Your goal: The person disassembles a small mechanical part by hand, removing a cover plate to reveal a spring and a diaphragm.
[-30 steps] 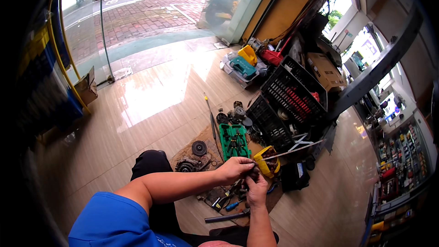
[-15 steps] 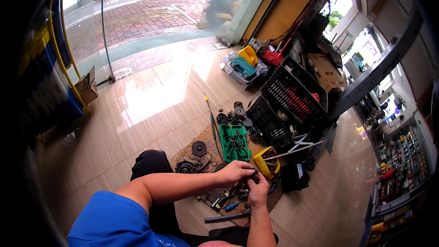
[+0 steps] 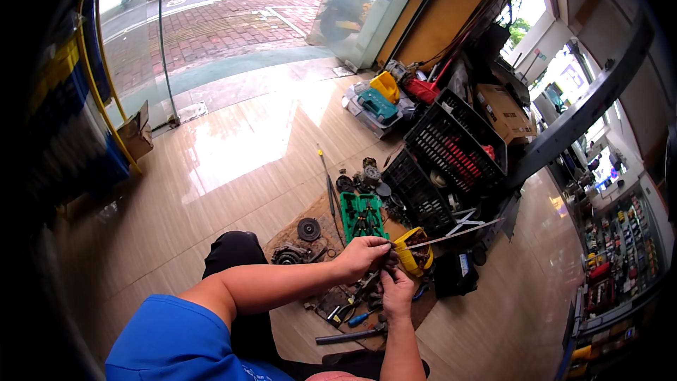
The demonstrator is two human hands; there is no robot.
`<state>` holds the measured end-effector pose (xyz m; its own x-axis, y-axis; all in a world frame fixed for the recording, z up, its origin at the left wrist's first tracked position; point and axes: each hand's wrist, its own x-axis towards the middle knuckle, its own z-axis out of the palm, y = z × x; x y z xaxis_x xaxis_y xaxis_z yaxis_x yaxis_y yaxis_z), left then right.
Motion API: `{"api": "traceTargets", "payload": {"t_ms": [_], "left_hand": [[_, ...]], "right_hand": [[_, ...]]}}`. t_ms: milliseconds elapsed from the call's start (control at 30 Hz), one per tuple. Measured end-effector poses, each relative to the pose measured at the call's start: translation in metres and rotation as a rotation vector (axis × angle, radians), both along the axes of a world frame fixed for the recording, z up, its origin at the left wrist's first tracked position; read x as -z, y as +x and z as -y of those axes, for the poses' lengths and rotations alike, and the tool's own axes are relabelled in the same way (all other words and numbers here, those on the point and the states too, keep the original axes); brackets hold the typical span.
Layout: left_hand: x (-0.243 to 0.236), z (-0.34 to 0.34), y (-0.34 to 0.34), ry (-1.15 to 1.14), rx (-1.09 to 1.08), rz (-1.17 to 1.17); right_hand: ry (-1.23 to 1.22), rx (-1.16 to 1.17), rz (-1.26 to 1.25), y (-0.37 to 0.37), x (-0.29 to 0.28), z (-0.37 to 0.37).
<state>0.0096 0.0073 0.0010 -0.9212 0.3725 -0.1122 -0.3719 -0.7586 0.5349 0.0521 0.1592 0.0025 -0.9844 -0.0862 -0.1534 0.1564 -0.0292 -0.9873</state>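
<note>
My left hand (image 3: 363, 258) and my right hand (image 3: 397, 292) are closed close together above a work mat (image 3: 328, 206) strewn with parts. Between their fingers is a small dark piece, too small to name. Just beyond them an open green tool case (image 3: 351, 206) holds several black-handled tools. A yellow container (image 3: 421, 259) with dark contents stands right of the left fingertips. Below the hands lie a blue-handled screwdriver (image 3: 360, 319) and a hammer (image 3: 345, 336). Left of the case are a round dark disc (image 3: 309, 229) and a greasy metal part (image 3: 286, 255).
Black plastic crates (image 3: 451, 134) stand at the far right, beside a cardboard box (image 3: 503, 114). A teal case (image 3: 377, 104) sits near the doorway. A long thin rod (image 3: 328, 182) stretches beyond the mat across the tiled floor (image 3: 162, 240). A black box (image 3: 453, 273) is at the right.
My hands have drawn slightly apart: the left has risen a little, while the right sits a bit lower. The things on the mat appear unmoved.
</note>
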Motion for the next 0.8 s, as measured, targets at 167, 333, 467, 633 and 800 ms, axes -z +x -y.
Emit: {"api": "traceTargets", "payload": {"t_ms": [167,333,467,633,800], "left_hand": [[-0.004,0.001,0.002,-0.061,-0.013,0.017],[-0.002,0.001,0.003,0.006,0.0,-0.012],[-0.005,0.002,0.003,0.067,0.009,-0.001],[-0.001,0.004,0.004,0.115,0.032,-0.005],[-0.007,0.007,0.002,0.161,0.107,-0.007]], "right_hand": [[-0.027,0.01,0.008,-0.001,0.005,-0.001],[-0.098,0.006,0.016,-0.001,0.007,-0.001],[-0.102,0.014,0.001,0.0,0.001,0.001],[-0.116,0.009,-0.01,0.002,0.0,0.002],[-0.091,-0.034,-0.055,0.003,-0.002,-0.005]]}}
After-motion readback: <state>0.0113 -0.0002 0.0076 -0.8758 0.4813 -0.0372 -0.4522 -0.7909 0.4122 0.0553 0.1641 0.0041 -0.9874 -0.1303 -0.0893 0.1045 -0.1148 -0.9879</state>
